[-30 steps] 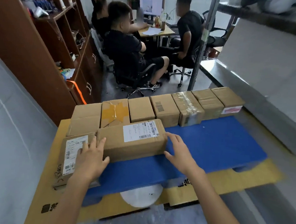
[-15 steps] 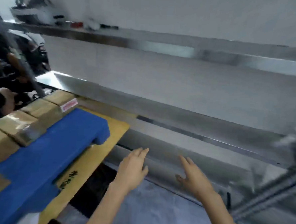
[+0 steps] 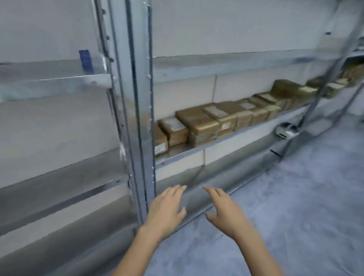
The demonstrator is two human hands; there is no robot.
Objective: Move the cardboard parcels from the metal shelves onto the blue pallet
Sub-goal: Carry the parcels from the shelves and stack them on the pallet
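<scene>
A row of several brown cardboard parcels (image 3: 201, 122) with white labels lies on a metal shelf (image 3: 197, 151) and runs back to the right. More parcels (image 3: 333, 85) sit further along the same rack. My left hand (image 3: 167, 207) and my right hand (image 3: 225, 208) hover side by side, palms down, in front of the lower shelf, below the nearest parcels. Both hold nothing and their fingers are relaxed. The blue pallet is out of view. The picture is blurred by motion.
A thick metal upright (image 3: 136, 96) stands just left of my hands. The shelf bay to its left (image 3: 48, 80) holds nothing visible. A grey floor (image 3: 300, 209) stretches to the right, and a small grey-white object (image 3: 286, 130) sits under the far shelf.
The view has swung right from the blue pallet to the metal shelves. Both hands let go of the parcel on the pallet and now hover with nothing in them before the shelves.
</scene>
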